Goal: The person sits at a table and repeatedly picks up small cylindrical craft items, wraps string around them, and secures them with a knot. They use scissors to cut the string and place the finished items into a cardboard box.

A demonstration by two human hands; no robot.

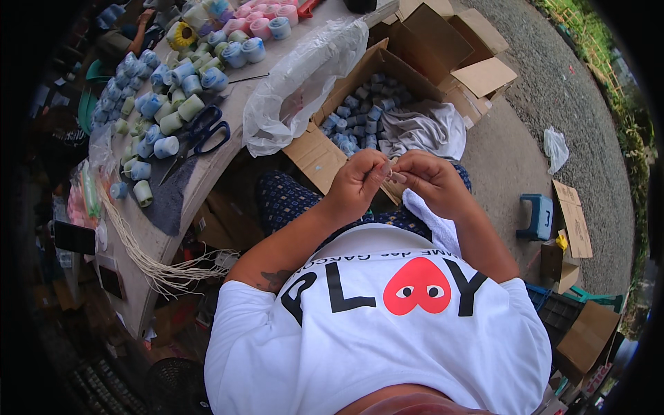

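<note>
My left hand and my right hand meet above my lap, thumbs and fingers pinched closely together. Between their fingertips is a small pale bit, perhaps a thin strand, too small to make out. Just beyond them stands an open cardboard box holding many small blue-grey cylinders that look like candles. A grey cloth lies over the box's right side. On the table to the left are more candle-like cylinders in blue, green and pink.
Scissors with dark blue handles lie on the table, near a clear plastic bag. White cords hang off its edge. A blue stool and a cardboard sheet stand right. Another person's arm shows far left.
</note>
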